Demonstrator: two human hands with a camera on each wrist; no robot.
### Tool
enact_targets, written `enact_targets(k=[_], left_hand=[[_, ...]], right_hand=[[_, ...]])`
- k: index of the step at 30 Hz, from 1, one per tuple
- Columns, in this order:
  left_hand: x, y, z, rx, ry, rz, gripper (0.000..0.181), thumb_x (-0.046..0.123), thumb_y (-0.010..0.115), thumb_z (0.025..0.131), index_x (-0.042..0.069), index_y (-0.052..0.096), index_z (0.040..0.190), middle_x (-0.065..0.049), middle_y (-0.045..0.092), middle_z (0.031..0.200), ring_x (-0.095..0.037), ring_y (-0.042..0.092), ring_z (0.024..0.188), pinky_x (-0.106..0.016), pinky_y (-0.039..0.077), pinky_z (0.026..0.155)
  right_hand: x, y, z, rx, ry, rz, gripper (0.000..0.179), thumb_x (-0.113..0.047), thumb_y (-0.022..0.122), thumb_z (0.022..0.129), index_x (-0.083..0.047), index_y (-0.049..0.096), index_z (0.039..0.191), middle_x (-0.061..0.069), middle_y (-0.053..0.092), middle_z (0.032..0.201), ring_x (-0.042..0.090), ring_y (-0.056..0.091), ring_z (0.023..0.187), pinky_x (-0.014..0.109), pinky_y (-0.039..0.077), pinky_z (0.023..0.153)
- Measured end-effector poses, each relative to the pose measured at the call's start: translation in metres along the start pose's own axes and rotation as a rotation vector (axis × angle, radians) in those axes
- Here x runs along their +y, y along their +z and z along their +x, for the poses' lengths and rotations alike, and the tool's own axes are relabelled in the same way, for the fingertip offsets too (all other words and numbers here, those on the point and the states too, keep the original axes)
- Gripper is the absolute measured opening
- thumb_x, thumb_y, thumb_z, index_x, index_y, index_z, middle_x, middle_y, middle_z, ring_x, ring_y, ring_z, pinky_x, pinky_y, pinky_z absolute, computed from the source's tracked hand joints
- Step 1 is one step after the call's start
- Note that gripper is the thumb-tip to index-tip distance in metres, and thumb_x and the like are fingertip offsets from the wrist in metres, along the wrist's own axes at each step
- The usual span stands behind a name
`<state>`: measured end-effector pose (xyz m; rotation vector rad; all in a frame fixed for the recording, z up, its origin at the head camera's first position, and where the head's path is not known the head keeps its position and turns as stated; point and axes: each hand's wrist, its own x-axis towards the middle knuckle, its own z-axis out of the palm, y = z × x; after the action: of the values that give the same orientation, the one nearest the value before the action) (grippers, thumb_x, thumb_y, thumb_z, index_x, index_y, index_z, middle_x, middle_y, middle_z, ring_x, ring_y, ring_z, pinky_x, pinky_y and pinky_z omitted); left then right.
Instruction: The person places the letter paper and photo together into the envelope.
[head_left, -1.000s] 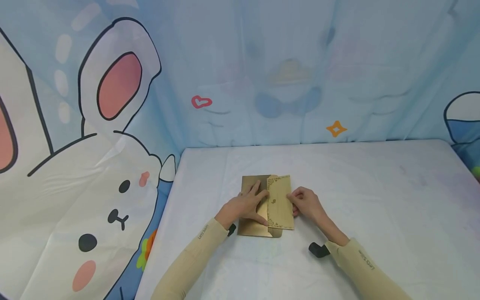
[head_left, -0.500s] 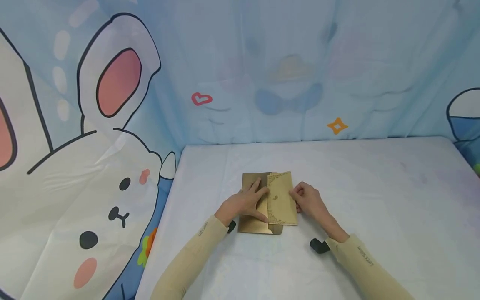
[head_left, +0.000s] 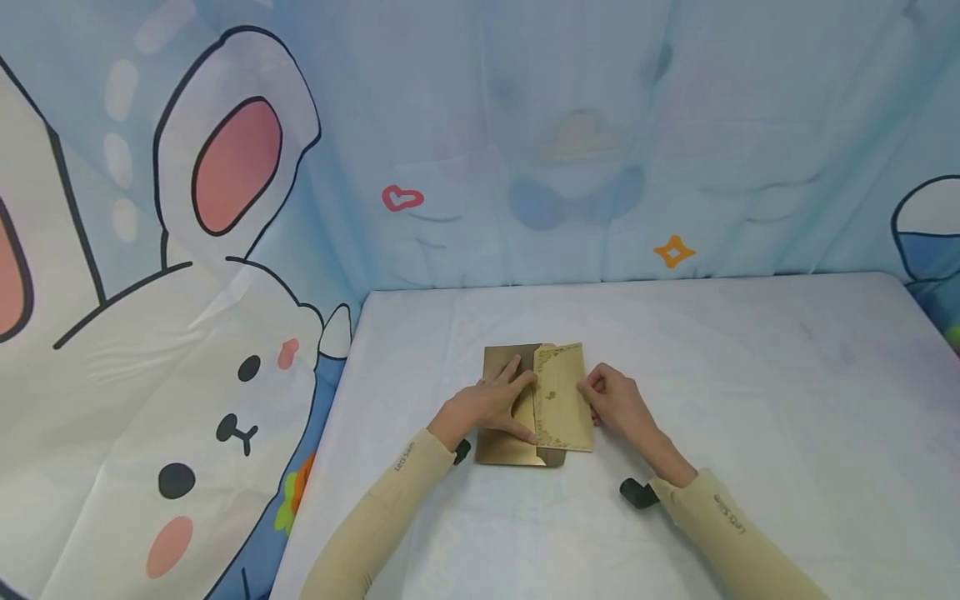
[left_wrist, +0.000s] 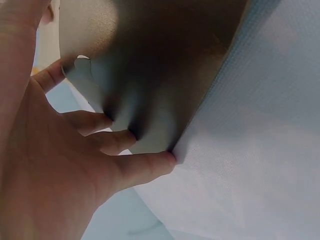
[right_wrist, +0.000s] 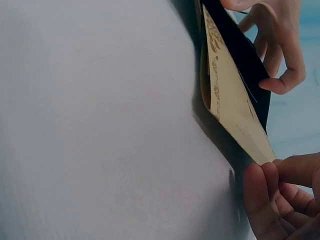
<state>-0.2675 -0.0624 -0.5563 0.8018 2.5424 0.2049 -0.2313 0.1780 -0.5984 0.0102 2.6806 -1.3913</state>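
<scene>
A shiny gold envelope [head_left: 504, 452] lies on the white-covered table, left of centre. From its right side sticks a pale gold card [head_left: 564, 408] with an ornate dark border and a small motif in the middle. My left hand [head_left: 486, 407] presses down on the envelope with spread fingers, the thumb near the card's left edge; in the left wrist view its fingertips touch the envelope [left_wrist: 160, 120]. With thumb and fingers, my right hand [head_left: 617, 404] pinches the card's right edge. The right wrist view shows the card [right_wrist: 235, 112] tilted, its pinched edge between the fingertips.
The table [head_left: 750, 375] carries a white cloth and reaches far to the right. Behind it hangs a blue curtain [head_left: 465, 100] with cartoon prints, a large rabbit among them on the left. Black straps or mounts [head_left: 639, 493] show at the wrists.
The card has slid a little to the right with my right hand, then slightly back left over the last half second. My left hand stays on the envelope. The head view has shifted slightly.
</scene>
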Motion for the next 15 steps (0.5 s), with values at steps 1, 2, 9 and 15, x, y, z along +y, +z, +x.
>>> enact_targets(k=[1, 2, 9, 15], left_hand=[[0.0000, -0.0001, 0.0002, 0.001, 0.001, -0.001, 0.094, 0.070, 0.077, 0.073, 0.033, 0.030, 0.146, -0.013, 0.003, 0.170, -0.038, 0.019, 0.155, -0.060, 0.035, 0.116], [0.0003, -0.0003, 0.0002, 0.002, 0.001, -0.003, 0.094, 0.069, 0.077, 0.073, 0.033, 0.031, 0.145, -0.014, 0.003, 0.170, -0.038, 0.020, 0.154, -0.060, 0.035, 0.115], [0.0010, -0.0001, 0.0006, 0.015, 0.006, 0.009, 0.093, 0.068, 0.078, 0.072, 0.032, 0.032, 0.144, -0.015, 0.005, 0.170, -0.038, 0.022, 0.154, -0.061, 0.036, 0.114], [0.0008, 0.0017, 0.0016, 0.018, 0.009, 0.027, 0.096, 0.069, 0.077, 0.073, 0.031, 0.031, 0.147, -0.015, 0.005, 0.170, -0.038, 0.022, 0.154, -0.061, 0.036, 0.115]], right_hand=[[0.0001, 0.0001, 0.0002, 0.002, -0.001, -0.004, 0.018, -0.021, 0.056, 0.103, -0.004, 0.054, 0.096, 0.006, 0.060, 0.064, 0.016, 0.060, 0.052, 0.029, 0.051, 0.050], [0.0001, 0.0004, 0.0004, 0.003, -0.002, -0.006, 0.018, -0.020, 0.056, 0.103, -0.004, 0.054, 0.096, 0.006, 0.060, 0.064, 0.016, 0.060, 0.052, 0.028, 0.051, 0.050], [-0.0013, 0.0030, 0.0008, -0.005, 0.013, 0.034, 0.019, -0.020, 0.058, 0.103, -0.002, 0.055, 0.096, 0.006, 0.061, 0.063, 0.015, 0.061, 0.051, 0.028, 0.053, 0.050], [0.0014, 0.0018, 0.0010, -0.096, 0.009, 0.088, 0.024, -0.021, 0.056, 0.104, 0.001, 0.061, 0.097, 0.004, 0.062, 0.061, 0.015, 0.063, 0.050, 0.031, 0.055, 0.050]])
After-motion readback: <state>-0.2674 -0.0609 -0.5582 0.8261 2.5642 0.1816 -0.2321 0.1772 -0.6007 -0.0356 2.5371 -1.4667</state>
